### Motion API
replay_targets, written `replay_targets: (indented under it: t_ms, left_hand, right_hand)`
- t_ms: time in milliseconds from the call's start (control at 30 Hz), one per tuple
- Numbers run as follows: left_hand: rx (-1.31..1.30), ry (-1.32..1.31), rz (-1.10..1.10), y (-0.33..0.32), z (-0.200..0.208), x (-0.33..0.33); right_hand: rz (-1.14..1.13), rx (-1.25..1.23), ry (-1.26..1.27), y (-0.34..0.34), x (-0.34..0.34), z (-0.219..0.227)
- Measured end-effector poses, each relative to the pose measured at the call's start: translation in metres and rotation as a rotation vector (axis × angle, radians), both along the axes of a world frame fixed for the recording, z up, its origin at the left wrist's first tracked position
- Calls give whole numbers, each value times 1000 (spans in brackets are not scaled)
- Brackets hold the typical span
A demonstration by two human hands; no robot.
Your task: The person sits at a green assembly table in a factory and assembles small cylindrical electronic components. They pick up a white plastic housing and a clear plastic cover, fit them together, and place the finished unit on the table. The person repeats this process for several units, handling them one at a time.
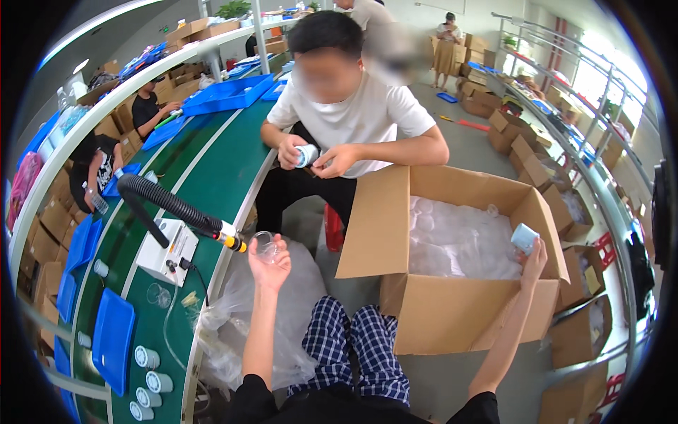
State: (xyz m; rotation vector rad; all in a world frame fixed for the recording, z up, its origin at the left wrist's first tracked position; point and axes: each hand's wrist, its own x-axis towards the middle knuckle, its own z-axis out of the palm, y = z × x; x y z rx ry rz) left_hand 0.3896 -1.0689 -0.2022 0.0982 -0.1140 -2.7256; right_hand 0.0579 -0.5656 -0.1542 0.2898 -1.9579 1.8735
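Black-sleeved arms (254,401) hold a clear, round plastic cup (265,242) at eight o'clock, a pale-blue cylindrical container (524,238) at three.
Left hand (270,272): fingers gripping the cup near the yellow tip (236,244) of a black ribbed hose (169,201); right hand (534,263): fingers gripping the container over an open brown cardboard carton (459,311).

the left hand (270,267) was raised left of the frame's centre, fingers (281,250) curled, left forearm (260,332) nearly upright; the right hand (534,264) gripped at centre right, right forearm (506,336) slanting outward.
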Motion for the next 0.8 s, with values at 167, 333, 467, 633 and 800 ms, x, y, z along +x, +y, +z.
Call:
replay_targets:
  t_ms: [167,333,467,633,800]
  left_hand:
    - [-199,-6,70,-14,10,5]
    - [-156,-50,226,-7,13,12]
    - [-175,104,227,-2,9,16]
    - [-168,94,273,3,11,12]
    - [-507,-203,150,61,-27,25]
  right_hand:
    - [-32,27,-1,-1,9,7]
    - [-23,6,-19,-4,11,8]
    - [-30,22,-26,-6,12,11]
    - [-105,36,136,1,13,8]
    - [247,-208,87,-90,126,-5]
